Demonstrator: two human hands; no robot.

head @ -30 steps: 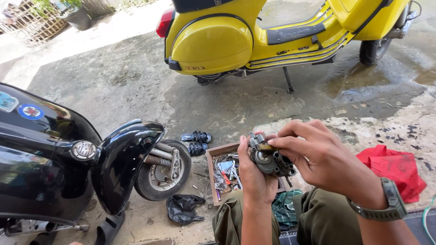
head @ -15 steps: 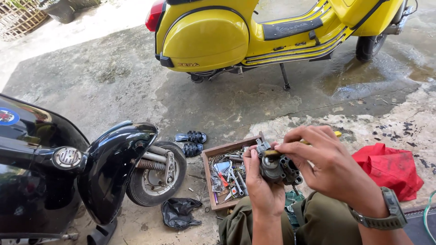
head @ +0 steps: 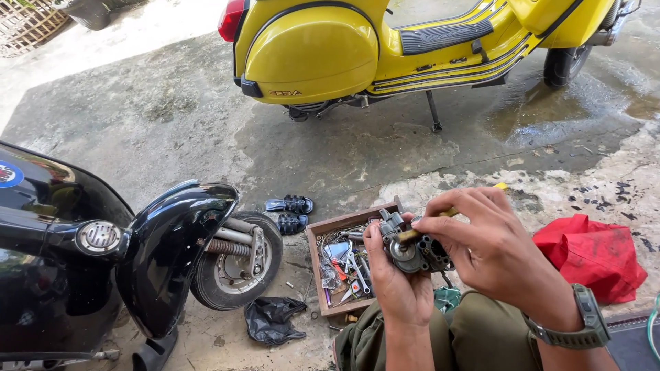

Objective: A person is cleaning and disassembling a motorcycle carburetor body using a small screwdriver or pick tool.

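Head view: left hand [head: 399, 288] cups a small grey metal engine part [head: 416, 251] above the lap, fingers wrapped under it to steady it. Right hand [head: 491, 251] pinches a yellow-handled tool [head: 440, 216], tip set into the part. Wooden tool tray [head: 337, 268] lies just ahead on the concrete floor [head: 172, 117], within reach. Black scooter wheel [head: 237, 268] at left.

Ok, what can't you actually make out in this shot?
Head view only:
- Metal engine part: underside hidden by left hand and right hand.
- Yellow-handled tool: tip buried in the part.
- Wooden tray: contents too small.
- Black scooter: cut off at left edge.
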